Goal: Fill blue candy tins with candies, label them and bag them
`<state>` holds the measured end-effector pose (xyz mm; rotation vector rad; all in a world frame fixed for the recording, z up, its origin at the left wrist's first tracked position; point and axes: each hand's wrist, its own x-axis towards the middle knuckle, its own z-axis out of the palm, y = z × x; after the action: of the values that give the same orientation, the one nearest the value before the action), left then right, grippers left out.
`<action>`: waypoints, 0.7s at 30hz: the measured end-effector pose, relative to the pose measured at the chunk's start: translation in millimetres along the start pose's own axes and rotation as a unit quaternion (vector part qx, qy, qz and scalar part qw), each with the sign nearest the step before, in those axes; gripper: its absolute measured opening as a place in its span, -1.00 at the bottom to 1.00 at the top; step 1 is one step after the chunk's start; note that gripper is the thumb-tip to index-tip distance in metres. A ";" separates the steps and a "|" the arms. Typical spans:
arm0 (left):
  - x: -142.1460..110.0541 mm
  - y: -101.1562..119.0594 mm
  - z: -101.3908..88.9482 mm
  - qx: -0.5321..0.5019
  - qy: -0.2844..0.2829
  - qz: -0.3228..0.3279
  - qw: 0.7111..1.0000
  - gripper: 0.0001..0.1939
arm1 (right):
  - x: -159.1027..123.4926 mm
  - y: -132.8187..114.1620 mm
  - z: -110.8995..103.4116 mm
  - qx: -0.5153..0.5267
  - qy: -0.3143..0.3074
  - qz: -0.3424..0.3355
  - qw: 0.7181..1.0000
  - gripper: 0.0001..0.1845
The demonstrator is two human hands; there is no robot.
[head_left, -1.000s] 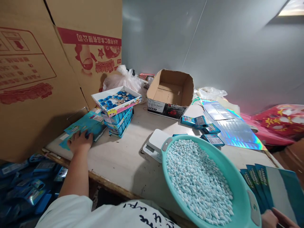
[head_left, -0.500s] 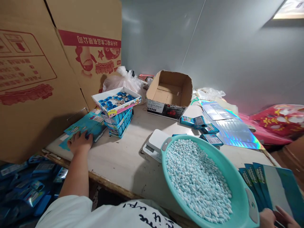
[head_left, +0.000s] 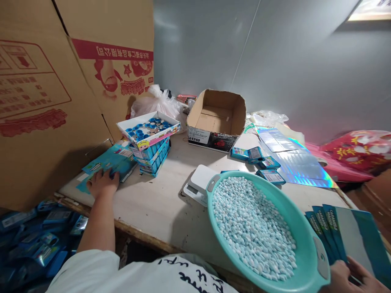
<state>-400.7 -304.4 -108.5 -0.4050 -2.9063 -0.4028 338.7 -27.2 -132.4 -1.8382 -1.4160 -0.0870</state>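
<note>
"Where is the left hand [head_left: 102, 183] on the worktop [head_left: 152, 207]?"

"By the left corner, palm down, fingers a little parted on the flat blue cards [head_left: 104, 160]; it seems to rest there rather than grip anything"

"And the right hand [head_left: 340, 276]?"

"Toward the near right corner, partly cut off at the bottom of the view, fingers bent at the lower end of the fanned blue cards [head_left: 331, 228]. I can't tell whether it pinches one or only touches them"

"How would you handle that fan well?"

"I'd leave the pieces evenly spread, so each margin can be caught singly, and use a light fingertip and thumb; thin card probably clings and creases"

"Anything to mind close by?"

"The teal basin [head_left: 301, 232], with its pale blue pellets [head_left: 253, 228], is just beside the right hand and reaches the near edge, so a low wrist could knock its handle. On the left, press gently: a loose pile could slide toward the left edge, or nudge the stack of blue boxes [head_left: 152, 158] beside it"
</note>
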 end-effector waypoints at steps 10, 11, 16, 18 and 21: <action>-1.6 1.7 -2.4 0.005 0.005 0.006 1.000 -0.30 | -1.4 -3.9 1.8 0.015 0.103 -0.026 0.994 -0.41; -1.2 1.7 -2.3 0.004 0.002 0.006 1.000 -0.30 | -1.2 -4.3 1.7 0.015 0.107 -0.028 0.994 -0.41; 0.4 1.9 -1.6 0.002 -0.004 -0.001 1.000 -0.30 | -1.8 -10.4 -1.4 0.006 0.092 -0.007 0.996 -0.41; 0.4 2.2 -2.0 0.003 -0.005 -0.001 1.000 -0.29 | -2.0 -11.4 -1.7 0.008 0.092 0.001 0.996 -0.41; 0.4 2.4 -2.9 0.006 -0.006 0.001 1.000 -0.30 | -1.2 -9.3 0.1 0.009 0.098 0.004 0.995 -0.42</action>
<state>-400.0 -302.9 -105.1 -0.4091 -2.9178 -0.3850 330.4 -27.5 -128.0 -1.7687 -1.2690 -0.2436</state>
